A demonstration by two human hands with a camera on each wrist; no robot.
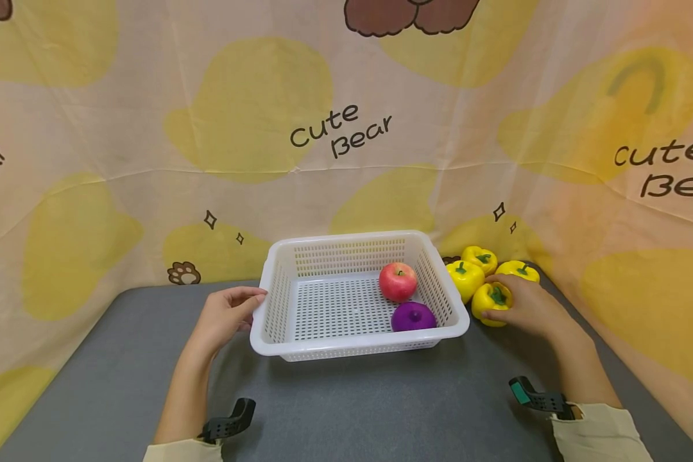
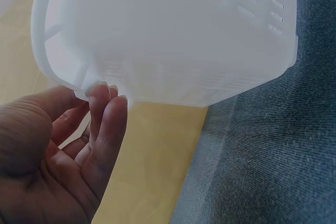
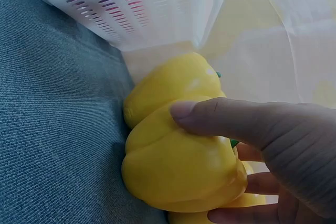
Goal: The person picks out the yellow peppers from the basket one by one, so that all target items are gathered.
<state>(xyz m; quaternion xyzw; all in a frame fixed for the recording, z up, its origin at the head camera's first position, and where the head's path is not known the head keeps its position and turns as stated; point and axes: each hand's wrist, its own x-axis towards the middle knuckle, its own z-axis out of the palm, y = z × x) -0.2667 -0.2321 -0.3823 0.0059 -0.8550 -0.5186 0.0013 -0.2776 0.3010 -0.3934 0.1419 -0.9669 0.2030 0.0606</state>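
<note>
A white plastic basket (image 1: 346, 350) with slotted walls stands on the grey table. Inside it, toward the right end, are a red apple (image 1: 398, 282) and a round purple vegetable (image 1: 414, 317). My left hand (image 1: 226, 316) pinches the basket's left rim between thumb and fingers, as the left wrist view shows from below. At the right, my right hand (image 1: 528, 305) grips the nearest yellow bell pepper (image 1: 493, 303), thumb on its near side and fingers around the far side. In the right wrist view this bell pepper (image 3: 178, 161) sits against another one.
Three more yellow bell peppers cluster beyond the gripped one: one by the basket wall (image 1: 464, 277), one behind (image 1: 479, 257), one to the right (image 1: 518, 270). A patterned cloth (image 1: 248, 115) hangs behind and along both sides of the table (image 1: 346, 410).
</note>
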